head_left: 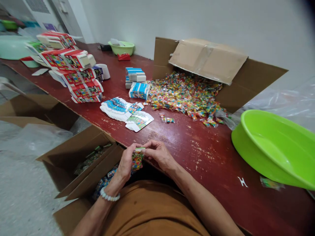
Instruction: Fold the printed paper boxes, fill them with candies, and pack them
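My left hand [126,162] and my right hand [158,154] meet at the near edge of the dark red table [197,147], both gripping one small colourful printed carton [137,159]. The left hand wraps its side; the right hand's fingers pinch its top flap. A white bead bracelet circles my left wrist. Just beyond the hands lies a pile of flat unfolded cartons [125,111]. A heap of wrapped candies [187,93] spills from a tipped cardboard box [209,62] farther back.
A bright green basin [275,147] sits at the right. Stacked red cartons [73,70] and blue folded cartons [137,82] stand at the back left. An open cardboard box [81,160] with filled cartons rests on the floor to my left.
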The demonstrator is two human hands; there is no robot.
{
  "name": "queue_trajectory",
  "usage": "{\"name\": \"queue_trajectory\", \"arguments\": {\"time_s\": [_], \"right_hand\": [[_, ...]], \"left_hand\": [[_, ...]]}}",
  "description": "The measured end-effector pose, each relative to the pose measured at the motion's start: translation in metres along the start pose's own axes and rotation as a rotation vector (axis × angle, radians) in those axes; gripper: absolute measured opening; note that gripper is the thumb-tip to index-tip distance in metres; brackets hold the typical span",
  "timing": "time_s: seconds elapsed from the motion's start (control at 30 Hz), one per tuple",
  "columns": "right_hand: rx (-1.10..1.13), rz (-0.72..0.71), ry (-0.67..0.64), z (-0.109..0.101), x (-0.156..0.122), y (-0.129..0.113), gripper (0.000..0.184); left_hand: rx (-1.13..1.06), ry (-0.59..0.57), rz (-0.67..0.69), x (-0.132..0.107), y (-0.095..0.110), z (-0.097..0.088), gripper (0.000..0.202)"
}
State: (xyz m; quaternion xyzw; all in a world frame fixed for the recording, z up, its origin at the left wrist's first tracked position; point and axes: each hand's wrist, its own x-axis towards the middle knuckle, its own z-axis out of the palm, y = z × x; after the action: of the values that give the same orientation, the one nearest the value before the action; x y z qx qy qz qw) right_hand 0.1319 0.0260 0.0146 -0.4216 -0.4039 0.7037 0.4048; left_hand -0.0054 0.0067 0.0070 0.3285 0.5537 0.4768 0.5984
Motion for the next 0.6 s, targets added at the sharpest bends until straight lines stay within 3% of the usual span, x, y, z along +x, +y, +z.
{"name": "queue_trajectory", "arguments": {"time_s": [0.1,0.23,0.3,0.4,0.5,0.6], "right_hand": [[-0.190,-0.100,0.016,-0.001,0.002,-0.004,0.022],[-0.743,-0.563,-0.095,-0.009,-0.001,-0.007,0.010],[-0.843,-0.680,-0.140,-0.014,-0.003,-0.005,0.007],[-0.818,-0.663,-0.128,-0.017,-0.004,0.001,0.020],[-0.833,-0.674,-0.130,-0.012,-0.003,0.007,0.040],[-0.999,-0.725,-0.132,0.000,-0.004,0.013,0.068]], "left_hand": [[-0.034,-0.016,-0.037,0.001,-0.001,0.000,0.045],[-0.168,-0.055,-0.144,0.000,0.004,0.003,0.047],[-0.228,-0.061,-0.149,-0.001,0.006,0.004,0.041],[-0.226,-0.035,-0.134,0.002,0.006,0.003,0.035],[-0.206,0.079,-0.024,0.009,-0.001,-0.002,0.033],[-0.204,0.207,0.099,0.014,-0.009,-0.006,0.032]]}}
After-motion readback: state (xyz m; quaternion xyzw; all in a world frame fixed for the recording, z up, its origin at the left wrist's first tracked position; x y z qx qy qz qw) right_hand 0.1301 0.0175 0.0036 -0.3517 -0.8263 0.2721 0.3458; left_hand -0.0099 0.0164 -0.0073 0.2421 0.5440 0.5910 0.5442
